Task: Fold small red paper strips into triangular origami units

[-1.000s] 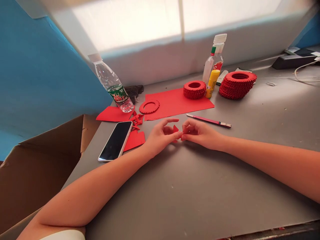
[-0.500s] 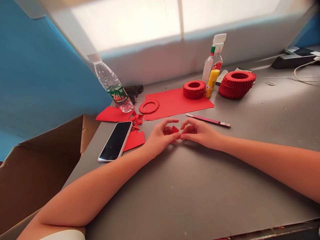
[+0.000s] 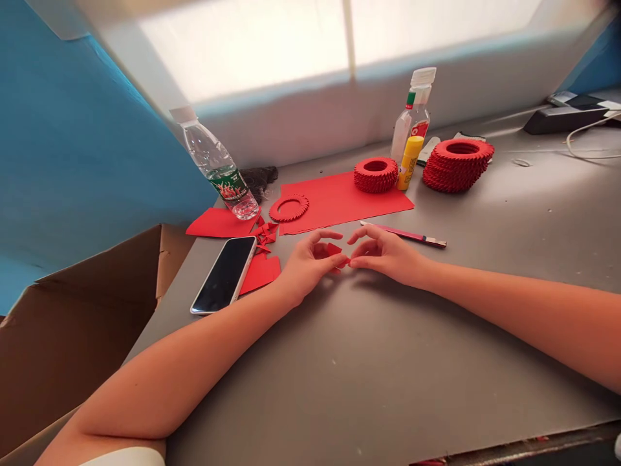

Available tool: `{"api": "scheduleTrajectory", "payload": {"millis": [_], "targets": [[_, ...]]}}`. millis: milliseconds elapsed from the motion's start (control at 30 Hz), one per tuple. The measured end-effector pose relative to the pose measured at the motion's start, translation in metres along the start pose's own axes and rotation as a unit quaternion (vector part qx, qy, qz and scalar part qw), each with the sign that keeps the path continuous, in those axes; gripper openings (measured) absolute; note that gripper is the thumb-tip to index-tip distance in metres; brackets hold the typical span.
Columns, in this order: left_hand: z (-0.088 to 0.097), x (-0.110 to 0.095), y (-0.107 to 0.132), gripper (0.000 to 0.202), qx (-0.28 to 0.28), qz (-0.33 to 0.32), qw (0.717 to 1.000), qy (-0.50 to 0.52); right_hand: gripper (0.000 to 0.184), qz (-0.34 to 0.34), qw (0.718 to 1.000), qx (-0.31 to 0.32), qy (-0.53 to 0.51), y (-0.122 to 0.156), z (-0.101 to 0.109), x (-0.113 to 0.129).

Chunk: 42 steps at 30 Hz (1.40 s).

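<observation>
At the center of the frame, the left hand (image 3: 308,262) and right hand (image 3: 388,255) pinch a small folded red paper piece (image 3: 334,250) between curled fingertips (image 3: 352,262). A red paper sheet (image 3: 339,204) lies just beyond them.

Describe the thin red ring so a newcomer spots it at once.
On the grey work table, find the large red paper sheet. Near its left end lies a thin ring of folded red paper, flat on the sheet. It is low and open, unlike the tall red ring and the thick red stack to its right.

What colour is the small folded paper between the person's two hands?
The folded paper is plain bright red; it shows best in the head view.
</observation>
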<state>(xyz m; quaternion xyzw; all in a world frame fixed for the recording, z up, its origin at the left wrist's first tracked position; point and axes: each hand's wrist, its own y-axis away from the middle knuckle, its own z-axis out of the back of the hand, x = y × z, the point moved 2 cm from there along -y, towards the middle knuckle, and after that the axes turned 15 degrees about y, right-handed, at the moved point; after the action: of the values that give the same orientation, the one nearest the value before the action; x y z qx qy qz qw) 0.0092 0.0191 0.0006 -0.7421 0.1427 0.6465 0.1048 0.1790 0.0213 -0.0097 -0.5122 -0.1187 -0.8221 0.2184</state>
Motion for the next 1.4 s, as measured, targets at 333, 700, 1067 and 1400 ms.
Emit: {"api": "scheduleTrajectory", "payload": {"millis": [333, 700, 1067, 1400], "targets": [[-0.004, -0.002, 0.002, 0.034, 0.03, -0.007, 0.999, -0.008, 0.018, 0.035, 0.999, 0.027, -0.001, 0.001, -0.001, 0.003], [-0.01, 0.007, 0.007, 0.05, 0.076, 0.027, 0.997, -0.022, 0.02, 0.04, 0.993, -0.051, 0.102, 0.002, -0.001, 0.005], [-0.009, 0.004, 0.004, 0.061, 0.078, 0.044, 0.995, 0.048, 0.014, 0.254, 0.901, -0.168, 0.307, 0.008, -0.006, 0.003], [-0.006, 0.001, 0.003, 0.048, 0.098, 0.02, 0.99, 0.104, 0.024, 0.284, 0.891, -0.145, 0.322, 0.012, -0.004, 0.008]]}}
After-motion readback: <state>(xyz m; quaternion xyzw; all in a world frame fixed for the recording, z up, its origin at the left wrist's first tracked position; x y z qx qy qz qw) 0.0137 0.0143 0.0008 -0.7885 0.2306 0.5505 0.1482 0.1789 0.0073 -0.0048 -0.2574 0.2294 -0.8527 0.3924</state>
